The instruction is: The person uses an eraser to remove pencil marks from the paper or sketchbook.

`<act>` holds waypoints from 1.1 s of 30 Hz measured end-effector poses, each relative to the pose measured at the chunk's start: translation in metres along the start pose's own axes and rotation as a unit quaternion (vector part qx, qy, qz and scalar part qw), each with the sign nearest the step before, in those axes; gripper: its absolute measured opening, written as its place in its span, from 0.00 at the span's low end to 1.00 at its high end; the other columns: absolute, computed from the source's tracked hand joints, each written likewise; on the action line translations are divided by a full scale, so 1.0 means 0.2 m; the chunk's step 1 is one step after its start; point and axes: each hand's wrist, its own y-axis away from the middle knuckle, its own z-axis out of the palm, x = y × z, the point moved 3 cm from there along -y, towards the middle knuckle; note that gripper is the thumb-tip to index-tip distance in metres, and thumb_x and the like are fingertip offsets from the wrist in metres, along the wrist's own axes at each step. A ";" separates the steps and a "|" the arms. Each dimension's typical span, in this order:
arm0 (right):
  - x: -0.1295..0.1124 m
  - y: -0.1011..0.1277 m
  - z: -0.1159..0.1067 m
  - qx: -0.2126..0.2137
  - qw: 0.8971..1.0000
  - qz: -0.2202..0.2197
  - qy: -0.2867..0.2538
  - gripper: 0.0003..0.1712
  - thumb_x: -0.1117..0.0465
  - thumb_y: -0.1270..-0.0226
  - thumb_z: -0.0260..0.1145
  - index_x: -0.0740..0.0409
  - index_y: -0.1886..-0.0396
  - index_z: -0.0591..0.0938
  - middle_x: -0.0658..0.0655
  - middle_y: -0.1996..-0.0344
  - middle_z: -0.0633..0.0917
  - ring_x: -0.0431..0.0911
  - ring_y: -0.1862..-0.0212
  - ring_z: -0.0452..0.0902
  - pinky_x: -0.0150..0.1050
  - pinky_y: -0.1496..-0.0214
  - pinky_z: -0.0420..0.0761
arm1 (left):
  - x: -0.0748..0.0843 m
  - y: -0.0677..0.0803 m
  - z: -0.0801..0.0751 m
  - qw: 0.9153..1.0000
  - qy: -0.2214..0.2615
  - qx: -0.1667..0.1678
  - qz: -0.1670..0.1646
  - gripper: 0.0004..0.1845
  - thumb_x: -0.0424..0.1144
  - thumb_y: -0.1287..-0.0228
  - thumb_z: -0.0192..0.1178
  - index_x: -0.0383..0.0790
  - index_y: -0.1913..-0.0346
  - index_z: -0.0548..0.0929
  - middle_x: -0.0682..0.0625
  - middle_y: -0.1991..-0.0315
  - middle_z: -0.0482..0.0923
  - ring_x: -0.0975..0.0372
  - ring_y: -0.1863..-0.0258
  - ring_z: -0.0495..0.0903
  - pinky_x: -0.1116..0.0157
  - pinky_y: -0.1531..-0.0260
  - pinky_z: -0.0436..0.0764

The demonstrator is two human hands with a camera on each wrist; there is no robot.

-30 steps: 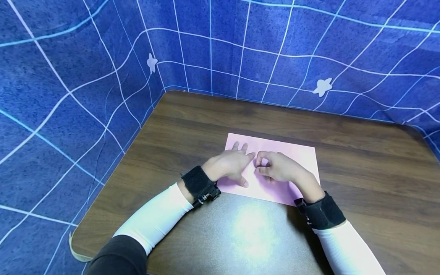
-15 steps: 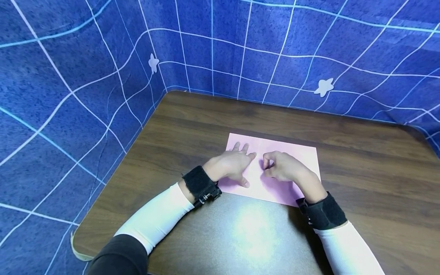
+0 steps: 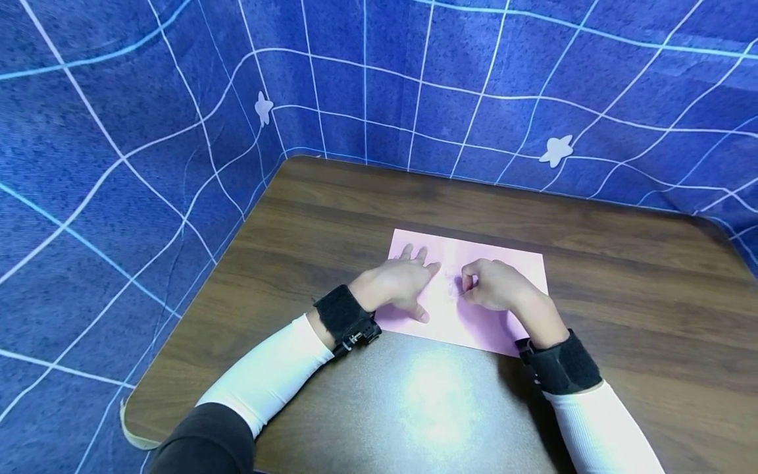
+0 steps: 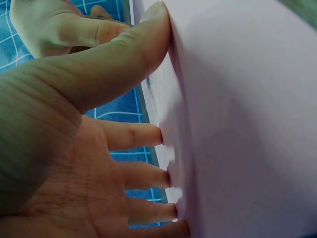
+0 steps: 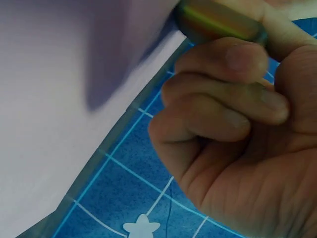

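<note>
A pink sheet of paper (image 3: 450, 250) lies on the wooden table. On its left part rests my left hand (image 3: 399, 283), fingers spread and fingertips touching the sheet, as the left wrist view also shows. Over the middle right, my right hand (image 3: 497, 284) pinches a small, dark, oblong piece with a yellow-green sheen (image 5: 223, 24); its other fingers curl into the palm. One end of that piece meets or nearly meets the paper. Its kind cannot be told, and it barely shows in the head view. Faint greyish marks (image 3: 453, 282) lie on the paper between the hands.
The brown wood-grain table (image 3: 331, 210) extends around the sheet, with a bright glare near its front. Blue cloth (image 3: 367, 85) with pale grid lines and white stars hangs behind and to the left. Black straps circle both wrists.
My right hand has shifted a little to the right across the paper, leaving faint marks visible where it was. My left hand has stayed in place.
</note>
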 end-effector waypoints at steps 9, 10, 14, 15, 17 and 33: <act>-0.05 -0.01 0.02 -0.013 0.998 -0.039 -0.052 0.03 0.63 0.27 0.62 0.56 0.60 0.82 0.50 0.81 0.79 0.40 0.78 0.72 0.35 0.73 0.72 | -0.01 0.01 0.01 1.000 0.002 -0.001 -0.001 0.61 0.62 0.45 0.73 0.46 0.17 0.49 0.34 0.17 0.38 0.35 0.19 0.40 0.44 0.20 0.52; -0.06 -0.01 0.03 -0.021 0.996 -0.044 -0.075 0.03 0.62 0.26 0.62 0.56 0.58 0.81 0.51 0.81 0.80 0.40 0.79 0.73 0.35 0.73 0.73 | -0.01 0.01 0.01 1.000 0.003 -0.002 -0.001 0.61 0.62 0.45 0.73 0.46 0.17 0.49 0.34 0.17 0.38 0.35 0.19 0.40 0.44 0.20 0.52; -0.08 -0.03 0.07 -0.046 0.991 -0.052 -0.118 0.05 0.62 0.25 0.63 0.57 0.54 0.80 0.53 0.83 0.81 0.40 0.81 0.75 0.36 0.74 0.74 | -0.01 0.01 0.01 1.000 0.007 -0.001 -0.001 0.60 0.62 0.45 0.73 0.45 0.17 0.50 0.34 0.17 0.38 0.36 0.19 0.40 0.42 0.20 0.53; -0.09 -0.03 0.08 -0.047 0.991 -0.050 -0.116 0.05 0.62 0.25 0.63 0.57 0.55 0.80 0.52 0.84 0.80 0.40 0.81 0.75 0.36 0.74 0.74 | -0.01 0.01 0.01 1.000 0.009 -0.002 -0.002 0.60 0.62 0.45 0.73 0.45 0.17 0.50 0.34 0.17 0.38 0.36 0.19 0.39 0.42 0.20 0.53; -0.09 -0.04 0.08 -0.045 0.992 -0.040 -0.107 0.04 0.61 0.26 0.63 0.55 0.57 0.80 0.52 0.84 0.81 0.40 0.81 0.75 0.36 0.73 0.73 | -0.01 0.01 0.01 1.000 0.009 -0.001 -0.003 0.60 0.62 0.45 0.73 0.45 0.17 0.50 0.34 0.17 0.38 0.36 0.19 0.40 0.42 0.20 0.53; -0.02 -0.03 0.05 -0.025 0.998 -0.005 -0.061 0.05 0.61 0.38 0.70 0.52 0.68 0.80 0.48 0.82 0.76 0.43 0.75 0.71 0.36 0.71 0.69 | -0.01 0.01 0.00 1.000 0.012 0.003 0.000 0.60 0.62 0.45 0.73 0.46 0.17 0.50 0.34 0.17 0.38 0.36 0.19 0.40 0.45 0.19 0.50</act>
